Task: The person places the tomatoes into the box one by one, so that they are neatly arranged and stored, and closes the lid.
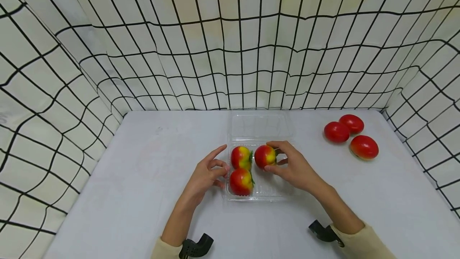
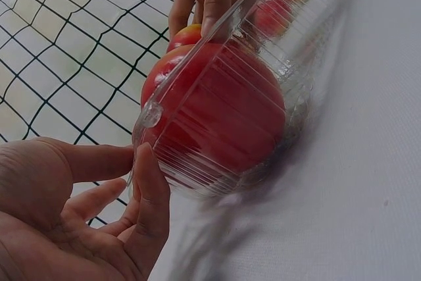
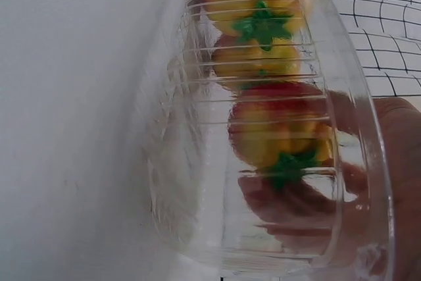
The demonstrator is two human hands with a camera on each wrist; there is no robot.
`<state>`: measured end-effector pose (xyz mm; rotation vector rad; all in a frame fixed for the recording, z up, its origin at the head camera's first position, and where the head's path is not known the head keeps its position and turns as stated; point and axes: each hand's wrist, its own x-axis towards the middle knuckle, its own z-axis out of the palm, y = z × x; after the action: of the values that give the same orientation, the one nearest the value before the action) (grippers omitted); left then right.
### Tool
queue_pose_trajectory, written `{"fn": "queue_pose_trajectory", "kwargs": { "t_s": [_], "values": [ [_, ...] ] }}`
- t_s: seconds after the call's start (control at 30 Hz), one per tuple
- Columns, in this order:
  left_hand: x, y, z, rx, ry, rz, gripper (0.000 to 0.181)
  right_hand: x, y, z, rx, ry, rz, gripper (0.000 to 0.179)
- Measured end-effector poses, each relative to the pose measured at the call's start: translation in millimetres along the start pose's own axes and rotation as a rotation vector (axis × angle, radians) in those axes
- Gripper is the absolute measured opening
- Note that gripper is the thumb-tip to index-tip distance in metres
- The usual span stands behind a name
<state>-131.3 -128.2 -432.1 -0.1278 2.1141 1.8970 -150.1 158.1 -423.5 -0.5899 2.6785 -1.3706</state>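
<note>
A clear plastic clamshell box (image 1: 274, 189) lies with its lid (image 1: 260, 126) folded back. Two red-and-yellow tomatoes with green leafy tops, one farther (image 1: 240, 157) and one nearer (image 1: 241, 182), sit along its left side. My right hand (image 1: 292, 167) grips a third such tomato (image 1: 265, 156) inside the box, beside the farther one. Through the box wall, the right wrist view shows this tomato (image 3: 276, 129) with fingers around it. At the left wall, my left hand (image 1: 206, 175) pinches the box rim between thumb and finger, as the left wrist view shows.
Three smooth red oval fruits, at left (image 1: 336, 132), back (image 1: 351, 124) and front (image 1: 364, 147), lie together at the right of the white tabletop (image 1: 143, 179). Black wire mesh (image 1: 240, 51) rises behind the table and along both sides.
</note>
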Motion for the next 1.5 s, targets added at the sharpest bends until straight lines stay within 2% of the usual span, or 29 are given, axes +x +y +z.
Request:
{"fn": "queue_pose_trajectory", "kwargs": {
  "t_s": [0.37,0.7,1.23,1.5],
  "values": [
    [0.8,-0.8,0.9,0.004,-0.003,0.003,0.066,1.1,-1.6,4.8,-0.056,-0.002,-0.006,0.067],
    [0.3,-1.4,0.8,-0.005,-0.007,-0.001,0.065,3.7,-1.3,8.0,-0.102,-0.005,0.036,0.066],
    [0.7,-0.9,-0.8,-0.011,-0.010,0.001,0.065,7.2,-3.5,12.8,-0.068,-0.004,0.031,0.063],
    [0.3,-1.4,-0.2,-0.005,-0.004,-0.007,0.065,5.2,-7.1,12.1,-0.198,0.034,0.049,0.065]
  ]
}}
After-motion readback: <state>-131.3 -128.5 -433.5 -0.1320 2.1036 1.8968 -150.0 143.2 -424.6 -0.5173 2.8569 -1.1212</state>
